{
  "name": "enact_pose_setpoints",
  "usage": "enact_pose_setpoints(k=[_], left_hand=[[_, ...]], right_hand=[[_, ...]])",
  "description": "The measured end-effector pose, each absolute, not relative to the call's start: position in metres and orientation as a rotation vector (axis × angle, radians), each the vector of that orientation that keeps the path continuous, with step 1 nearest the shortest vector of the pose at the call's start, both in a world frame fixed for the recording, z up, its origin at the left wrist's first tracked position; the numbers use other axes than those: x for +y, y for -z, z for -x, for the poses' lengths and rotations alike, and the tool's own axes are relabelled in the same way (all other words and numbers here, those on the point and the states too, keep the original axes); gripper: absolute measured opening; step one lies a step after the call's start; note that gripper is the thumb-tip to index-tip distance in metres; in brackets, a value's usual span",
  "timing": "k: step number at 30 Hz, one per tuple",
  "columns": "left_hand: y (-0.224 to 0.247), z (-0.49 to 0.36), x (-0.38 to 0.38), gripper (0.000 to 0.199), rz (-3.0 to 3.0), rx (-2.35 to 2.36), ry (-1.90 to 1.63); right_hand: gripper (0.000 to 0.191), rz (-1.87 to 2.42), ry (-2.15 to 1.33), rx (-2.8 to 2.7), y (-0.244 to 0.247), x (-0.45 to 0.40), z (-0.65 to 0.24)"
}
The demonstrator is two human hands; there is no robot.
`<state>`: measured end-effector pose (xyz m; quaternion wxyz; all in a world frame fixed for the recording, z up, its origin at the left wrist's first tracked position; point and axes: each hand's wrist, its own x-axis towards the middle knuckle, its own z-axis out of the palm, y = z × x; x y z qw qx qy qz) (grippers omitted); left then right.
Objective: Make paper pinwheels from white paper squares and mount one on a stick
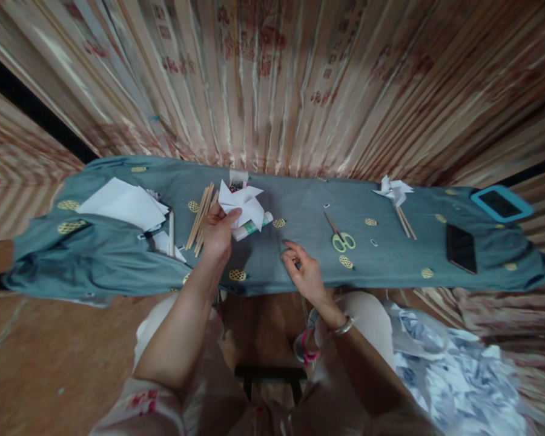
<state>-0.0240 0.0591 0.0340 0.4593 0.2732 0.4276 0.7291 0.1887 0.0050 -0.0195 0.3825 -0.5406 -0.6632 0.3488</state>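
My left hand (218,230) pinches a white folded paper pinwheel (245,204) between thumb and fingers, above a glue stick (254,226) and a small open box (238,178). Beside that hand, to its left, lie several thin wooden sticks (200,217). Over the cloth near the front edge is my right hand (303,269), its fingers curled with the thumb and index finger close together; whether something small is between them I cannot make out. Green-handled scissors (340,239) lie to the right of it.
White paper sheets (122,204) and a white pen-like stick (171,233) lie left on the teal cloth (295,200). At right are finished-looking pinwheels (394,191) on sticks, a black phone (461,248) and a blue-framed tablet (502,203). A bag of crumpled paper (463,375) stands lower right.
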Motion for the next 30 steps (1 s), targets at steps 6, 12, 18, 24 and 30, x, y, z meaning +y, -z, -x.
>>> enact_pose_setpoints(k=[6, 12, 18, 24, 30], left_hand=[[-0.037, 0.026, 0.06, 0.033, -0.683, 1.03, -1.798], [-0.035, 0.035, 0.059, 0.035, -0.647, 1.021, -1.816], [-0.045, 0.047, 0.055, 0.033, -0.578, 1.008, -1.838], [-0.051, 0.068, 0.055, 0.03, -0.559, 1.04, -1.917], [-0.056, 0.087, 0.058, 0.032, -0.556, 1.078, -2.0]], right_hand=[[0.036, 1.424, -0.799, -1.734, 0.023, 0.004, -0.186], [0.032, 1.376, -0.915, -1.601, 0.025, 0.011, -0.186], [0.028, 1.316, -1.149, -1.425, 0.019, 0.034, -0.18], [0.023, 1.245, -0.963, -1.703, -0.011, 0.1, -0.143], [0.029, 1.296, -0.617, -2.235, -0.046, 0.162, -0.085]])
